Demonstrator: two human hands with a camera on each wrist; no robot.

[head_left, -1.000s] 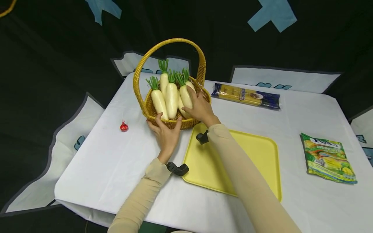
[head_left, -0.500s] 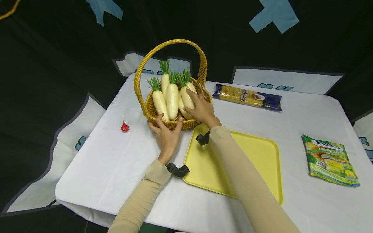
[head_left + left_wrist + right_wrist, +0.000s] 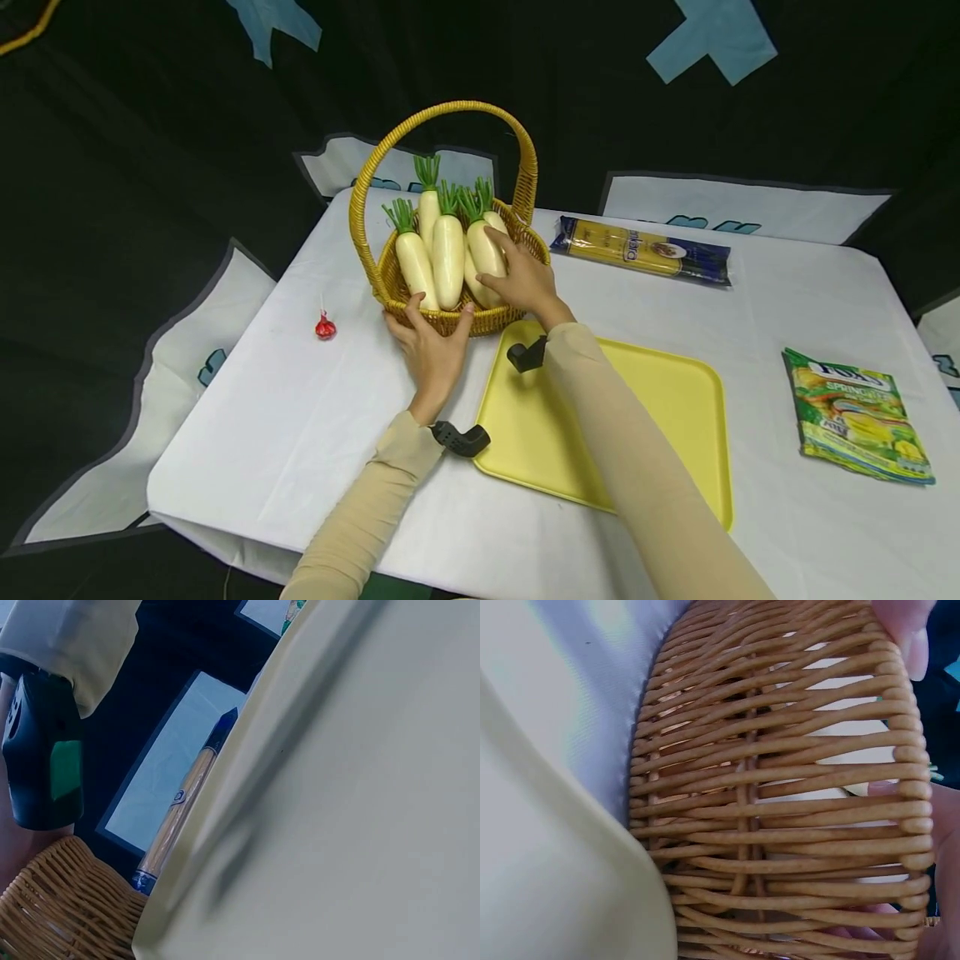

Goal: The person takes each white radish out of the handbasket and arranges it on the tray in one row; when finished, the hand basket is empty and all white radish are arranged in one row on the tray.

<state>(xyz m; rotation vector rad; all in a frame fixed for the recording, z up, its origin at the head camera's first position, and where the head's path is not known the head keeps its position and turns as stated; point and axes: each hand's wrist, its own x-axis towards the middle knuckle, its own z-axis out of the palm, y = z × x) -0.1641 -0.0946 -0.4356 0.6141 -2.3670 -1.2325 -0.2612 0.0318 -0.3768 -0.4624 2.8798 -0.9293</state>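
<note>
A yellow wicker basket (image 3: 487,321) with a tall arched handle holds several white radishes with green tops. My left hand (image 3: 437,354) holds its front rim, thumb and fingers spread, the fingertips at the rim. My right hand (image 3: 525,279) reaches over the right side of the basket and grips a white radish (image 3: 487,248), which leans among the others. Its fingers lie over the radish's right side, with the thumb toward the front. In the right wrist view the woven basket wall (image 3: 780,787) fills most of the picture, and a fingertip (image 3: 915,652) shows at its rim.
A yellow tray (image 3: 667,417) lies right of the basket, beneath the right forearm. Behind it is a pack of spaghetti (image 3: 641,250). A green Fox's candy bag (image 3: 858,417) lies far right. One red wrapped candy (image 3: 325,327) sits left of the basket on the white tablecloth (image 3: 285,433).
The whole scene shifts slightly right as the head camera moves. Both hands keep their places on the basket and the radish, which stays among the others.
</note>
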